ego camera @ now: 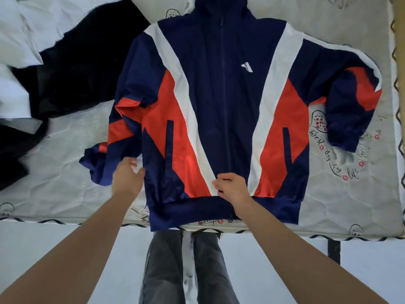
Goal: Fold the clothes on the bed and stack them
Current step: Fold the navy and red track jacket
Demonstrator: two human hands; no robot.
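Right fingers [220, 184]: curled tight, pinching the fabric at the bottom of the zip line, just above the hem band.
Left fingers [134, 166]: loosely bent, hardly spread, touching the garment's left edge where the sleeve meets the body; a real grip or just a touch, I cannot tell.
Right hand [232, 189]: planted on the centre line, wrist crossing the hem.
Left hand [128, 179]: out at the side seam, level with the right hand and slightly higher on the cloth.
Jacket: a navy, red and white zip-up nylon track jacket [221, 102], spread face up on the bed, zip closed, collar away from the person, hem at the near edge.
Long axis: collar to hem, running straight away from the fingers.
Sleeves: left sleeve [105, 156] bunched just beyond the left hand; right sleeve [350, 102] flung wide, well apart from the right hand.
Nearer hand: the left, and that crumpled sleeve looks like the first thing to fold inward across the body.
Bed: a grey quilted mattress [328, 202] with printed script and small drawings.
Waiting: a heap of black and white clothes [65, 69] at far left, unfolded, no stack in sight yet.
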